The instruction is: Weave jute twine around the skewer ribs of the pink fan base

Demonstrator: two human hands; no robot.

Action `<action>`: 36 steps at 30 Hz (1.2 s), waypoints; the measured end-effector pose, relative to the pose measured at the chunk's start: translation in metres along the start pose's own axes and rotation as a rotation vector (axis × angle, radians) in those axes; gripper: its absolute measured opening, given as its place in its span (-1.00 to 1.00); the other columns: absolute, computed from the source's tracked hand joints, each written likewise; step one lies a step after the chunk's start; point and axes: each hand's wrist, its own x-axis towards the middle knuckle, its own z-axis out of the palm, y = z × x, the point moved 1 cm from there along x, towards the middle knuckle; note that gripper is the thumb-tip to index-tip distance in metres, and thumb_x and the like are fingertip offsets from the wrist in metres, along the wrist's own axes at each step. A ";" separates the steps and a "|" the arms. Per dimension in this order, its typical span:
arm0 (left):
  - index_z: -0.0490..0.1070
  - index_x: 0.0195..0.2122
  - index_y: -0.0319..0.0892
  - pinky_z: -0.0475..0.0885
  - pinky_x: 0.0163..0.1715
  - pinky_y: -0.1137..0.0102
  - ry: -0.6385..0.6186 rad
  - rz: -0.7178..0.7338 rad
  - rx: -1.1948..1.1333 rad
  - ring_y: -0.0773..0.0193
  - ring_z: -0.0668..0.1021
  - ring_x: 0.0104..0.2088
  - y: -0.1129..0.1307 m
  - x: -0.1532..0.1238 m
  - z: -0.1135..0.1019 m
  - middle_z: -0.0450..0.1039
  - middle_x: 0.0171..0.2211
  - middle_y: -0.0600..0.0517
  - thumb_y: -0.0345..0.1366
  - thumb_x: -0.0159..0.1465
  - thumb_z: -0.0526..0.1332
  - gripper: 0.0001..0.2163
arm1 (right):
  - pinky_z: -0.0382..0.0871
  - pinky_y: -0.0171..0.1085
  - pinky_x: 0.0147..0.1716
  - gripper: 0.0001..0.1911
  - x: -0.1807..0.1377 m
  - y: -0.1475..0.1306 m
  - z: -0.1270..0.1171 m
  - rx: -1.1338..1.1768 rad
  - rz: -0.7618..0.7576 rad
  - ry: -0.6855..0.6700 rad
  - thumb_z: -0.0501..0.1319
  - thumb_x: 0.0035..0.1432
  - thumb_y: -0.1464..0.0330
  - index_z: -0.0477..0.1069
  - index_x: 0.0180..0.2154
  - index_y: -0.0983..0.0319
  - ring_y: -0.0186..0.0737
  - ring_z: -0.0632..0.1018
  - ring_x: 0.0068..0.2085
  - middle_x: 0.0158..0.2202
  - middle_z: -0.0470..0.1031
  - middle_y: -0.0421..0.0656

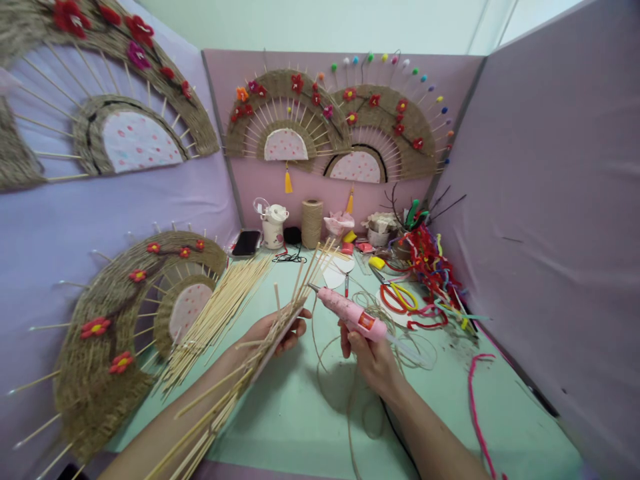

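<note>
Half-made stick fan [271, 347] looks light, snappable; left hand [263, 328] fingers sensibly clamp its middle, right hand [371, 360] fingers wrap a glue gun [347, 311].

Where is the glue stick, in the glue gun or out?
Partly in: the clear glue stick juts from the back of the pink glue gun.

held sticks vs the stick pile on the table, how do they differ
The held sticks are raised in the left hand; the stick pile lies on the table. The held sticks splay at varied angles; those in the stick pile run roughly side by side. Both are thin, straight and pale tan.
</note>
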 end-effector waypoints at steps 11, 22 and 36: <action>0.42 -0.10 -0.20 -0.11 -0.79 0.49 -0.010 0.004 0.016 0.52 0.29 -0.70 -0.002 0.000 -0.003 0.34 -0.47 0.10 0.03 0.18 0.19 -0.58 | 0.23 -0.29 -0.51 -0.74 -0.001 0.002 -0.001 -0.015 -0.009 -0.001 -0.03 0.31 0.20 0.30 -0.31 0.18 -0.31 0.34 -0.54 -0.57 0.33 -0.25; 0.42 -0.10 -0.20 -0.11 -0.79 0.50 -0.002 0.001 0.021 0.52 0.28 -0.70 -0.001 -0.001 -0.002 0.33 -0.47 0.10 0.02 0.15 0.22 -0.57 | 0.23 -0.29 -0.50 -0.73 -0.001 0.002 -0.001 -0.047 -0.008 0.007 -0.04 0.31 0.20 0.30 -0.35 0.19 -0.31 0.36 -0.54 -0.58 0.34 -0.25; 0.43 -0.14 -0.20 -0.12 -0.79 0.48 0.015 0.001 0.010 0.52 0.29 -0.71 0.000 -0.001 0.002 0.34 -0.50 0.11 0.03 0.12 0.25 -0.57 | 0.22 -0.29 -0.51 -0.67 -0.001 0.002 -0.001 -0.078 -0.018 0.023 -0.05 0.31 0.21 0.29 -0.45 0.19 -0.32 0.33 -0.54 -0.59 0.33 -0.23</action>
